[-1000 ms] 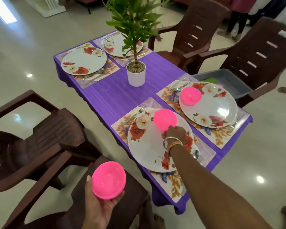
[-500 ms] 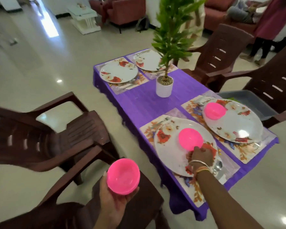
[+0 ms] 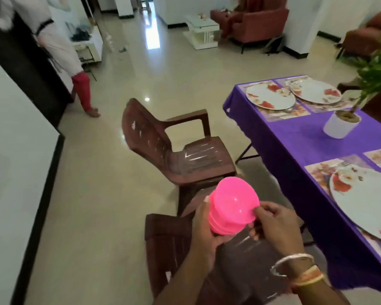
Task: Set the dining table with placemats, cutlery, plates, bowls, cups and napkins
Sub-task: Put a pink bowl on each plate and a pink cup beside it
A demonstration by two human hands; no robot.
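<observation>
Both hands on the pink bowls (image 3: 233, 205), seemingly a nested stack, beside the table (image 3: 299, 137): left hand (image 3: 204, 234) cups underneath, right hand (image 3: 275, 225) pinches the top rim.

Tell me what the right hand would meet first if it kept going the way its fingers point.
The pink bowls: the right hand points left and its fingers pinch the top rim. Pushing on, it would likely press the stack into the left hand, which holds it from the far side.
</observation>
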